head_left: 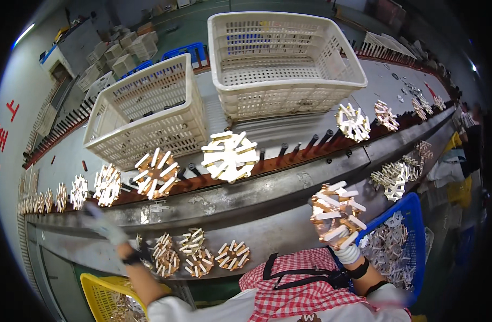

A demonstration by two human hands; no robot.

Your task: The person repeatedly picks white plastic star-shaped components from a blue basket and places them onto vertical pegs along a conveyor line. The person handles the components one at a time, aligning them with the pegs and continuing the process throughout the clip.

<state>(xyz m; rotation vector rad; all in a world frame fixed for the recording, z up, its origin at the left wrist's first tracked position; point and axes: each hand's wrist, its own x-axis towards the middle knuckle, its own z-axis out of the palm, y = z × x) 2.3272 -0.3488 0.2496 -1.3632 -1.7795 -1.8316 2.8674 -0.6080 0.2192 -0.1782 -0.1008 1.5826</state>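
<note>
My right hand (346,251), in a white glove, grips a round copper-coloured piece set with pale bars (334,214) from below, holding it up over the metal bench at the right. My left hand (104,222), also gloved, reaches out to the left near the bench's row of pegs. Motion smears its fingers, so I cannot tell whether it holds anything. Close beyond it stands a similar barred round piece (79,192). More such pieces (156,173) are lined up along the pegs. Several others (232,255) lie on the bench's near side, between my arms.
Two white plastic crates (286,94) (149,134) stand behind the pegs. A blue crate (417,231) of metal pieces is by my right arm, a yellow crate (93,287) under my left. Black pegs (282,153) jut up along the bench. More barred pieces (393,180) are heaped at right.
</note>
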